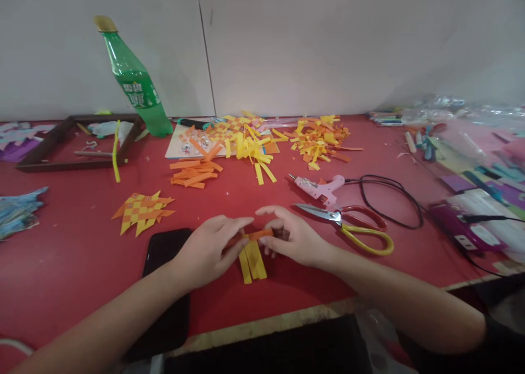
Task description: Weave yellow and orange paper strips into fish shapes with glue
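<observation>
Between my hands, yellow paper strips (253, 262) hang side by side toward the table's front edge, with an orange paper strip (261, 234) lying across their top. My left hand (215, 245) is closed with thumb and fingers at the left end of these strips. On the other side, my right hand (289, 237) pinches the orange strip's right end, its lower fingers curled partly out of sight. A black phone (168, 248) lies under my left wrist. Woven orange-and-yellow paper fish (143, 210) lie in a pile beyond the phone.
Scissors (340, 218) and a pink glue gun (318, 188) with a black cord lie right of my hands. Loose orange strips (194, 171) and yellow strips (250, 147) are heaped behind. A green bottle (141, 92) stands by a dark wooden frame (77, 166). A purple box (467, 232) is at right.
</observation>
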A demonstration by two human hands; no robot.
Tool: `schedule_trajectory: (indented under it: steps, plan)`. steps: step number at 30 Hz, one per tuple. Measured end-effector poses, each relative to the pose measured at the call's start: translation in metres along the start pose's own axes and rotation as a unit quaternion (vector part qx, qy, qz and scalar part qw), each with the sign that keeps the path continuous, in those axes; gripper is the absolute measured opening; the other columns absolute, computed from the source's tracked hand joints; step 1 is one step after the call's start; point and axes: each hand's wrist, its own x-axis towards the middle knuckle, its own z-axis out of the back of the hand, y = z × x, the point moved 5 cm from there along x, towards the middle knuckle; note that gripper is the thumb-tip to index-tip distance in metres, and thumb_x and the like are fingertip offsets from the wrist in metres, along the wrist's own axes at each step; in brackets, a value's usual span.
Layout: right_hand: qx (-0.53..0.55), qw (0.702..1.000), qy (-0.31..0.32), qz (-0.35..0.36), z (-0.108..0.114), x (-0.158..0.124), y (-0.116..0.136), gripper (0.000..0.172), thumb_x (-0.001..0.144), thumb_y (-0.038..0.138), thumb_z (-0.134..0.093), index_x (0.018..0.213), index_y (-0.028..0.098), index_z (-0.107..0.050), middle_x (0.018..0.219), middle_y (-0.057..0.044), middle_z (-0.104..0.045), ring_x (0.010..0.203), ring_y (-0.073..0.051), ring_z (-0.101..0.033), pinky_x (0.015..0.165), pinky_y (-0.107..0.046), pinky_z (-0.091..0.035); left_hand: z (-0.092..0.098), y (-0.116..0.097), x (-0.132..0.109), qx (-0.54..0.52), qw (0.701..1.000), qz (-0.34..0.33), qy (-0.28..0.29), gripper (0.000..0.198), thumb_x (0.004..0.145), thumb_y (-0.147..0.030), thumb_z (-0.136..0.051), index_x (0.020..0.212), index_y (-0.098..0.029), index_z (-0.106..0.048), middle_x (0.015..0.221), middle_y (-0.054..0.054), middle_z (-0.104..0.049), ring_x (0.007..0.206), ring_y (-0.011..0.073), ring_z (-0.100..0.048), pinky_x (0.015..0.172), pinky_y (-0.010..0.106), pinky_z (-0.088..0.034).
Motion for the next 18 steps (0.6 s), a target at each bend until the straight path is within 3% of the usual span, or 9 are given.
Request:
schedule_trajectory:
  steps: [4,7,9,12,18]
  plan:
    - [-0.17,0.981,-0.071,0.066,0.011,-0.001,0.007,0.03,0.091,0.027,-0.056,0.118,0.02,-0.047,0.071,0.004,-0.062,0.054,-0.01,-0.059,0.051,-0.022,-0.048,0.005,0.001,-0.001,0.047,0.998,-0.022,-0.04,0.036,0.097,-0.028,-0.053,0.13,-0.015,-0.054,0.113,0.014,-0.07,0.103,0.027,-0.065,0.088,0.043,-0.054]
    - [-0.326,0.92,-0.157,0.152,0.023,-0.007,0.017,0.021,0.091,0.025,-0.056,0.111,0.02,-0.056,0.089,-0.005,-0.066,0.073,-0.015,-0.063,0.067,-0.031,-0.053,0.01,-0.006,-0.001,0.103,0.991,-0.069,-0.054,0.024,0.095,-0.025,-0.055,0.116,-0.014,-0.062,0.11,0.013,-0.071,0.097,0.0277,-0.065,0.085,0.044,-0.055]
    - [-0.393,0.88,-0.183,0.195,0.026,-0.011,0.024,0.017,0.091,0.024,-0.056,0.107,0.019,-0.06,0.1,-0.01,-0.065,0.089,-0.021,-0.063,0.079,-0.038,-0.053,0.012,-0.014,-0.002,0.124,0.985,-0.114,-0.047,0.017,0.095,-0.023,-0.055,0.104,-0.015,-0.067,0.101,0.01,-0.073,0.089,0.0255,-0.066,0.08,0.042,-0.055]
    - [-0.447,0.847,-0.15,0.246,0.022,-0.014,0.028,0.012,0.094,0.025,-0.057,0.1,0.019,-0.065,0.097,-0.009,-0.066,0.091,-0.021,-0.063,0.082,-0.037,-0.052,0.011,-0.025,-0.005,0.132,0.975,-0.176,-0.029,0.017,0.096,-0.024,-0.056,0.099,-0.015,-0.07,0.097,0.008,-0.075,0.086,0.0242,-0.067,0.079,0.041,-0.056]
    - [-0.422,0.862,-0.027,0.279,0.009,-0.011,0.018,0.017,0.092,0.031,-0.064,0.101,0.019,-0.07,0.1,-0.007,-0.071,0.093,-0.019,-0.062,0.084,-0.035,-0.053,0.003,-0.028,-0.009,0.124,0.972,-0.198,0.004,0.029,0.097,-0.035,-0.054,0.104,-0.011,-0.07,0.103,0.013,-0.076,0.09,0.0265,-0.071,0.081,0.042,-0.059]
